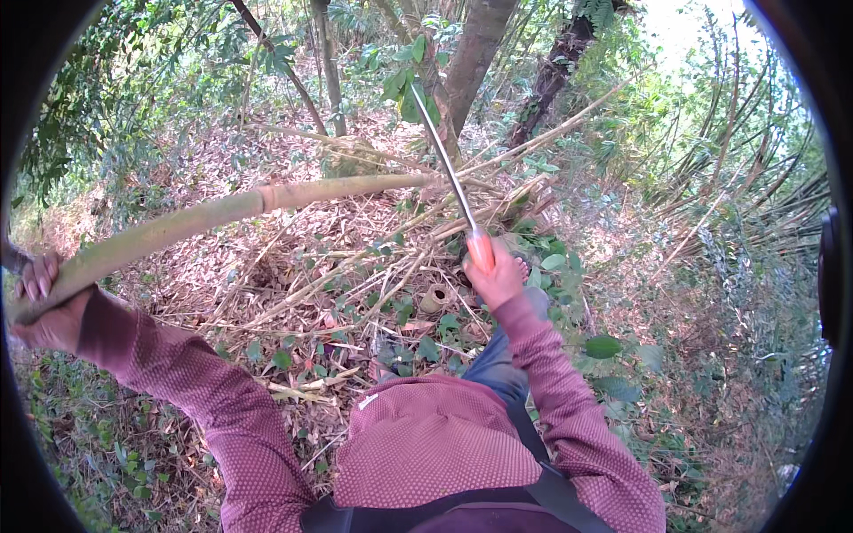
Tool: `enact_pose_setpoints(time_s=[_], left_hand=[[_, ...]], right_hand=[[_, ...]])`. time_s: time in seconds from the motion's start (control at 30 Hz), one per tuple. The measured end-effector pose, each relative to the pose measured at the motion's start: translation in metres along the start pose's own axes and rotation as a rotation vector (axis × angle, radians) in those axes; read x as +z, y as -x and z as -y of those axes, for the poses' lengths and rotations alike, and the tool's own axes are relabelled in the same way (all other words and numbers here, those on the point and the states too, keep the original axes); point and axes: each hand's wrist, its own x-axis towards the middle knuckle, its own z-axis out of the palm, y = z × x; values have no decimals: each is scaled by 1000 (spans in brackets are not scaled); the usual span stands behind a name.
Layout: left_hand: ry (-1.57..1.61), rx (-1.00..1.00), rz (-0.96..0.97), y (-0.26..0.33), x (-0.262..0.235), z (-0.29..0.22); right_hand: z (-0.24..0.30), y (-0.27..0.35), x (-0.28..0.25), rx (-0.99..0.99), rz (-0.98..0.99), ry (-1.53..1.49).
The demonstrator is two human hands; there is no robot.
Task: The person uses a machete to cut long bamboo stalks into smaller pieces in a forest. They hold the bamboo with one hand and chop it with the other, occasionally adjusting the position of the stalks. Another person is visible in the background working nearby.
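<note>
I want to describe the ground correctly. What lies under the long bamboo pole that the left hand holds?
Under the bamboo pole lie dry leaves, thin fallen stalks and small green plants. A cut bamboo stump stands lower right. The pole hides the strip of ground directly behind it.

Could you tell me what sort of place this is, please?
Likely a wooded bamboo thicket: tree trunks, a leaf-littered ground, and a cut bamboo pole held by the left hand.
</note>
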Motion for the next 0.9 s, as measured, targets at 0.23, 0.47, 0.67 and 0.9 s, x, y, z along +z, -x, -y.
enact_pose_setpoints(time_s=[0.23,0.47,0.67,0.9], left_hand=[[13,-45,-21,-30,5,11],[18,-103,-151,-48,-16,21],[-53,-21,-142,-34,-64,0],[69,-144,-101,-2,-78,-71]], right_hand=[[165,-79,-73,-833,-322,-233],[-20,-15,15,191,139,503],[-47,-10,19,145,297,-415],[-75,-109,48,-35,104,-224]])
